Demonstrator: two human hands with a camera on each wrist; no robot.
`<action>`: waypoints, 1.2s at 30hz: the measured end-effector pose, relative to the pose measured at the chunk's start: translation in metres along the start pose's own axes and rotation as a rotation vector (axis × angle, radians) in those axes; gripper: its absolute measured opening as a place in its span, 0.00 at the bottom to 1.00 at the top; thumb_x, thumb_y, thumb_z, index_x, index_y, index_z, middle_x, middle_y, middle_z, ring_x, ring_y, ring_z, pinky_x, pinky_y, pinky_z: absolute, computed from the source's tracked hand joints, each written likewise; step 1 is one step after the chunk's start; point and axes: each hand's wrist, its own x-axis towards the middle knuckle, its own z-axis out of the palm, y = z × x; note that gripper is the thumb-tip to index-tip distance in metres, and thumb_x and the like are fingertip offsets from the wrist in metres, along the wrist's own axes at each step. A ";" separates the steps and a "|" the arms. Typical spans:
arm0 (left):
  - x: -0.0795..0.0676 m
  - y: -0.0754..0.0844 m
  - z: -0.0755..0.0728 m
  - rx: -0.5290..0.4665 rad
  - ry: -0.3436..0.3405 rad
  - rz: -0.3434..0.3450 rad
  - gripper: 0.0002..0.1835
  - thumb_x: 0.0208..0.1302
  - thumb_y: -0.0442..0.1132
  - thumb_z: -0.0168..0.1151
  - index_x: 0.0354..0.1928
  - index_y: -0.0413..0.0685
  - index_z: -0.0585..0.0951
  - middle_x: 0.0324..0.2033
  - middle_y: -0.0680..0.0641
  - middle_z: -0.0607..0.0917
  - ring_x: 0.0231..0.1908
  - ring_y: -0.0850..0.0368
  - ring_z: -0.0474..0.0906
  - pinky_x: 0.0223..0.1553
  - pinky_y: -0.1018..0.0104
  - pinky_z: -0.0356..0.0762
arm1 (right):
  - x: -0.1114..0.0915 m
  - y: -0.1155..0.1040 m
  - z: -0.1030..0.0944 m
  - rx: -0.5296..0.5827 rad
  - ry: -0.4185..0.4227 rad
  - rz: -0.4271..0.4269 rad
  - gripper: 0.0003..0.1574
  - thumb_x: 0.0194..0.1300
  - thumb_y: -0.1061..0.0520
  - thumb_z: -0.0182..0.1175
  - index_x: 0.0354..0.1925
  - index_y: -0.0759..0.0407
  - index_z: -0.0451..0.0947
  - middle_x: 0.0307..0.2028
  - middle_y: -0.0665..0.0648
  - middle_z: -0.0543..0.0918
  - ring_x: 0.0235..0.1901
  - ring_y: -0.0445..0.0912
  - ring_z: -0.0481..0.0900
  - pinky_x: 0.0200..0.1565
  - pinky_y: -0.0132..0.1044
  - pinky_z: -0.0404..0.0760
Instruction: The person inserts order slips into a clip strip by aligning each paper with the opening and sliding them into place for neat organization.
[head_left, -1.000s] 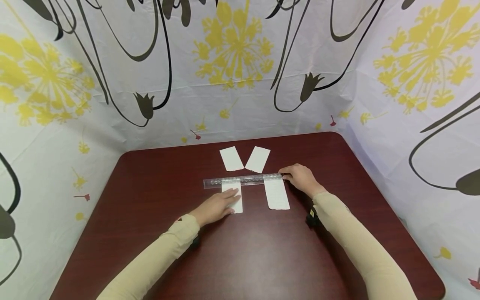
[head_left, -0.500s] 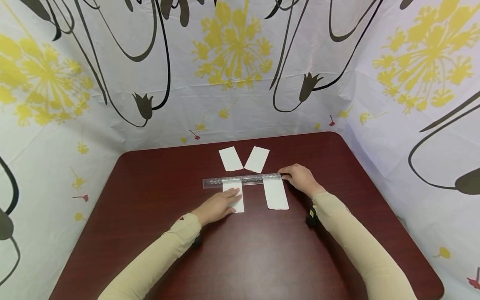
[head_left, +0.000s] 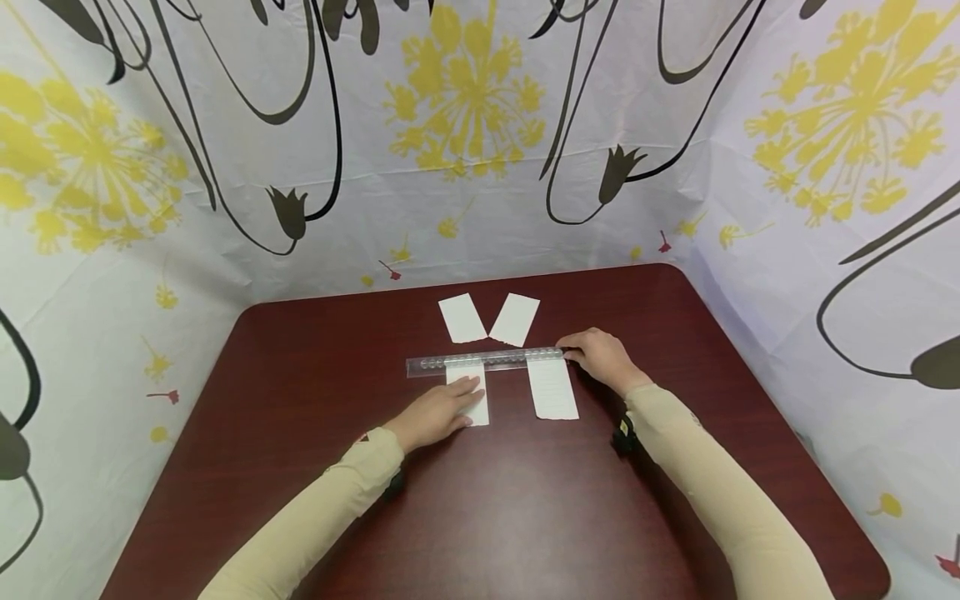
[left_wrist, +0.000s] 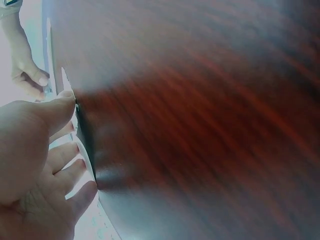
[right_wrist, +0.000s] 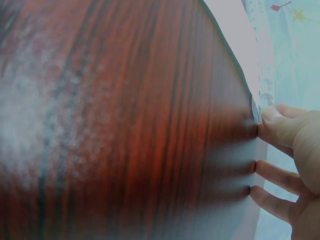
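A clear plastic ruler (head_left: 504, 359) lies crosswise on the table, over the far ends of two white paper pieces. My right hand (head_left: 606, 358) pinches the ruler's right end between thumb and finger; in the right wrist view, the other fingertips (right_wrist: 256, 167) touch the tabletop. My left hand (head_left: 437, 413) rests on the left paper piece (head_left: 477, 412) with its fingers spread and covers part of it. Beside it, to the right, the lined right paper piece (head_left: 553, 393) lies flat, its near edge uneven. In the left wrist view, the thumb (left_wrist: 60, 107) is at the paper's edge.
Beyond the ruler lie two more white pieces, a left one (head_left: 462, 318) and a right one (head_left: 514, 319), angled so their near corners meet. The dark red-brown table (head_left: 510, 517) has rounded corners. Patterned white cloth (head_left: 480, 225) hangs around it.
The left paper piece has shifted very slightly right under my left hand. The ruler and right hand stay about where they were.
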 end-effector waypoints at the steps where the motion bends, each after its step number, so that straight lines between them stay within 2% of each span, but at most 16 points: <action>1: 0.000 0.000 0.000 0.002 0.000 0.001 0.29 0.70 0.44 0.59 0.69 0.40 0.70 0.71 0.37 0.68 0.72 0.41 0.65 0.72 0.50 0.66 | 0.000 0.000 0.000 -0.001 -0.001 0.002 0.17 0.67 0.56 0.64 0.54 0.51 0.84 0.51 0.56 0.88 0.53 0.56 0.83 0.50 0.55 0.83; 29: 0.013 0.008 0.002 0.018 -0.013 0.008 0.29 0.71 0.44 0.58 0.70 0.41 0.69 0.72 0.38 0.67 0.73 0.42 0.64 0.72 0.49 0.65 | 0.001 0.001 0.001 -0.008 0.009 -0.002 0.16 0.66 0.57 0.64 0.53 0.51 0.85 0.50 0.55 0.88 0.52 0.54 0.84 0.49 0.55 0.84; 36: 0.013 0.009 0.002 0.047 -0.026 0.000 0.31 0.72 0.44 0.57 0.70 0.36 0.67 0.72 0.39 0.67 0.73 0.44 0.64 0.72 0.51 0.66 | 0.000 0.001 0.001 -0.016 0.010 -0.003 0.16 0.66 0.57 0.64 0.52 0.50 0.85 0.50 0.55 0.88 0.52 0.54 0.84 0.50 0.55 0.83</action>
